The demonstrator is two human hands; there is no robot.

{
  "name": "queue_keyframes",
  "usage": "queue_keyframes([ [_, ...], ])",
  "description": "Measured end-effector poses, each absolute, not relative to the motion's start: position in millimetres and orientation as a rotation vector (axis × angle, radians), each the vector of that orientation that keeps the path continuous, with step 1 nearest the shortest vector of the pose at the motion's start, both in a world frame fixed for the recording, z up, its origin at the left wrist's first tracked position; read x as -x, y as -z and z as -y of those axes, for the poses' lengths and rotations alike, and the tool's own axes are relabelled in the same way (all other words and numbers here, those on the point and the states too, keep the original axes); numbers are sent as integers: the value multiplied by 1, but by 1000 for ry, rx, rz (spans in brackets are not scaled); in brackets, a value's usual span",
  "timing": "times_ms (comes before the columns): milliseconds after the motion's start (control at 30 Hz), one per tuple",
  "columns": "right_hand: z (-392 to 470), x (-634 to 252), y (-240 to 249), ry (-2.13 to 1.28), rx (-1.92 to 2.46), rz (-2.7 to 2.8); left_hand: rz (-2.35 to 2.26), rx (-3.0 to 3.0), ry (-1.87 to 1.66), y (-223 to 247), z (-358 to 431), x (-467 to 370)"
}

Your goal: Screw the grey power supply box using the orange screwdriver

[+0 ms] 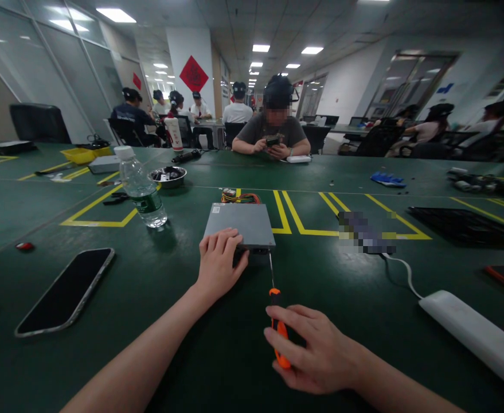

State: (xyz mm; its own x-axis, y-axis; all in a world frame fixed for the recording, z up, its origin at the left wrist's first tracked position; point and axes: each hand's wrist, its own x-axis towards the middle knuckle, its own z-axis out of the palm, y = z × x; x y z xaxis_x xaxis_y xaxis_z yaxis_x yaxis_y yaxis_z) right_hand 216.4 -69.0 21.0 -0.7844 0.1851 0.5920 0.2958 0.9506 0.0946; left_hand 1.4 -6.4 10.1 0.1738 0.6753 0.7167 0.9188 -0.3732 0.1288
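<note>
A grey metal computer power supply [245, 221] lies flat on the green table, with a bundle of coloured cables [247, 198] behind it. My left hand [221, 258] grips its near left corner, fingers over the top and thumb at the front side. In my right hand [312, 347] is an orange and black screwdriver [281, 335], held by the handle. Its thin shaft points away from me, and the tip is at the near right corner of the power supply. Whether the tip sits in a screw is too small to tell.
Left of the power supply stand a water bottle [142, 192] and a metal bowl [168, 176]; a phone [66, 292] lies nearer. To the right are a white power strip [471, 332] and a black panel [467, 225]. A person [273, 123] sits opposite, handling a small object.
</note>
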Motion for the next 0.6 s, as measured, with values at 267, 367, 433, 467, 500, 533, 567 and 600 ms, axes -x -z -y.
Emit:
queue_keyframes([
  [267,69,-218,-11,314,318,2398,1516,2136,1037,-8,5,-1],
  [367,69,-217,-10,211,340,2395,1517,2134,1048,-7,5,-1],
  [433,70,-217,-13,180,352,2455,1516,2136,1049,-8,5,-1],
  [467,70,-216,-15,184,353,2497,1514,2139,1048,-8,5,-1],
  [500,71,-216,-17,198,350,2533,1512,2141,1049,-8,6,-1],
  [533,71,-216,-19,218,339,2557,1511,2141,1050,-8,6,-1],
  [567,71,-217,-20,239,323,2567,1510,2140,1050,-9,6,-1],
  [600,71,-217,-20,259,304,2557,1510,2141,1047,-9,6,-1],
])
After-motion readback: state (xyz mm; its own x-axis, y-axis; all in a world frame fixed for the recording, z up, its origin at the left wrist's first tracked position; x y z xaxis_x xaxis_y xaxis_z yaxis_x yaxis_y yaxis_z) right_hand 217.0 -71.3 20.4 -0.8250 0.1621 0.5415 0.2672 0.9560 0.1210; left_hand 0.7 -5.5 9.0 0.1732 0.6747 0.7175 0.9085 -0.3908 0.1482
